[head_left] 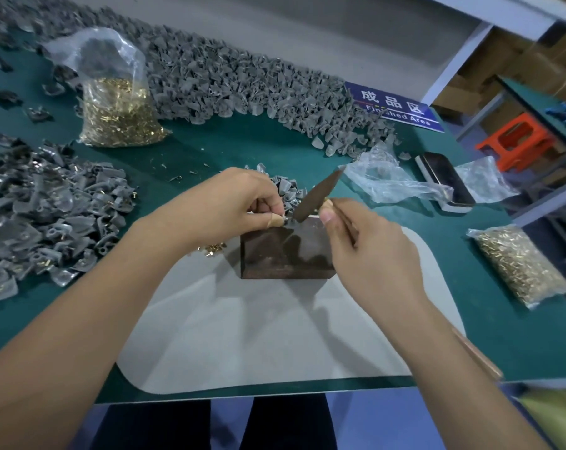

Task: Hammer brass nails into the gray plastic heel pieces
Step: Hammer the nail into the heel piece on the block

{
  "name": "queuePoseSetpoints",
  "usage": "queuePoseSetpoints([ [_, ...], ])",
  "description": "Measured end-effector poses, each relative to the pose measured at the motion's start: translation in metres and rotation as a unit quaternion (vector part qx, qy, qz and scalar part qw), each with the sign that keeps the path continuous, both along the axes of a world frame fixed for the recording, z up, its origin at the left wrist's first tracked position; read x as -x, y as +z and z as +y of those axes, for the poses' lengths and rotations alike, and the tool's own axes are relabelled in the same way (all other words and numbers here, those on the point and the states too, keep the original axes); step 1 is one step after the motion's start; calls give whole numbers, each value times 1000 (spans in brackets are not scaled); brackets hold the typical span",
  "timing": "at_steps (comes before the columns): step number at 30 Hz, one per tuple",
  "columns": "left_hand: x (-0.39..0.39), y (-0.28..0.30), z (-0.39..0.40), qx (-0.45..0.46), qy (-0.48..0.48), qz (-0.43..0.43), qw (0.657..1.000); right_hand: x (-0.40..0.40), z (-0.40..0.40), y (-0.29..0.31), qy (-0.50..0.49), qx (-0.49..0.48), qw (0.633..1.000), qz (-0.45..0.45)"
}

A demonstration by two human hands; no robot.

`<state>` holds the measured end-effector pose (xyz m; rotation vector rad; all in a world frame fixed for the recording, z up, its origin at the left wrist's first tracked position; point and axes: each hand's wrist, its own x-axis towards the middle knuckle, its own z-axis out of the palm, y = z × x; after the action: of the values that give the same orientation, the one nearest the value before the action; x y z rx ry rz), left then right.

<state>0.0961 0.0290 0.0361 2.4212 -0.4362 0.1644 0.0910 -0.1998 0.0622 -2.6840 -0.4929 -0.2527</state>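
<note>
At frame centre, the left hand (233, 203) pinched a small, stiff, light heel piece (288, 221) on the dark block (286, 251), fingers clear, while the right hand (366, 245) gripped the hammer (317, 198).

A green tabletop (210, 147) carries a gray mat (242, 336) at its near edge, a dark block (284, 254) on the mat, heaps of gray heel pieces (210, 79) along the far edge, and a bag of brass nails (119, 115) far left.

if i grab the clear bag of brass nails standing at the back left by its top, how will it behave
The bag of brass nails probably feels heavy for its size, packed with metal. Its thin film top looks floppy and crumpled, so it should sag and might stretch. Loosely gathered, seemingly unsealed, it could spill if tipped.
</note>
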Motion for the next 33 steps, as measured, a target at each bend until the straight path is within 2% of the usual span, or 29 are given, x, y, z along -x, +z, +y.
queuePoseSetpoints([
  [2, 0, 1, 0, 2, 0, 0, 1000, 0, 0, 0, -11, -21, 999, -28],
  [6, -1, 0, 1, -3, 1, -5, 1000, -1, 2, 0, -7, 10, 1000, 13],
  [9, -1, 0, 0, 0, 2, -7, 1000, 3, 2, 2, -6, -27, 1000, 6],
  [12, 0, -1, 0, -3, 3, -15, 1000, 7, 6, 2, 12, 9, 1000, 11],
  [20, 1, -1, 0, -1, -4, -28, 1000, 9, 7, 2, 2, -6, 1000, -16],
  [23, 0, -2, 1, 1, -4, -30, 1000, 6, 7, 1, 22, -3, 1000, 7],
  [26, 1, -4, 0, 11, -7, -27, 1000, -7, 0, 0, 3, -86, 996, 14],
  [29, 2, -7, -3, 21, -3, -28, 999, -36, -12, -10, -53, -180, 979, 81],
  [33, 2, -10, -8, 13, 3, -38, 999, -58, -22, -33, -115, -186, 966, 139],
])
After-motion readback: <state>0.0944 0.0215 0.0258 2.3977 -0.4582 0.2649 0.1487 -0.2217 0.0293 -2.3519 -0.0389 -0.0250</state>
